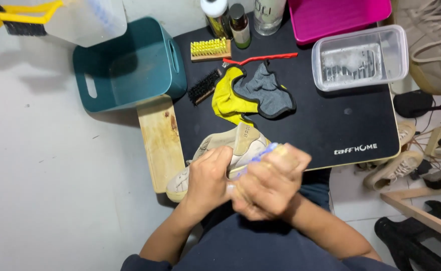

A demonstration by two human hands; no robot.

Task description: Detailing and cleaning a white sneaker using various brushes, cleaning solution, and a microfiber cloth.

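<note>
At table edge, both hands on sneaker

Bottles and printed mark on the black desk mat

Standing at the far edge: white-capped bottle, small dark-capped bottle with green label, clear jar; showing white lettering near the front right corner.

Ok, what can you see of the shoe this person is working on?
The shoe is a cream-white sneaker with a tan suede-looking heel patch. It lies tilted at the near edge of the black mat, toe toward the lower left over the wooden board. The left hand grips it; the right hand holds a blurred bluish tool against it.
</note>
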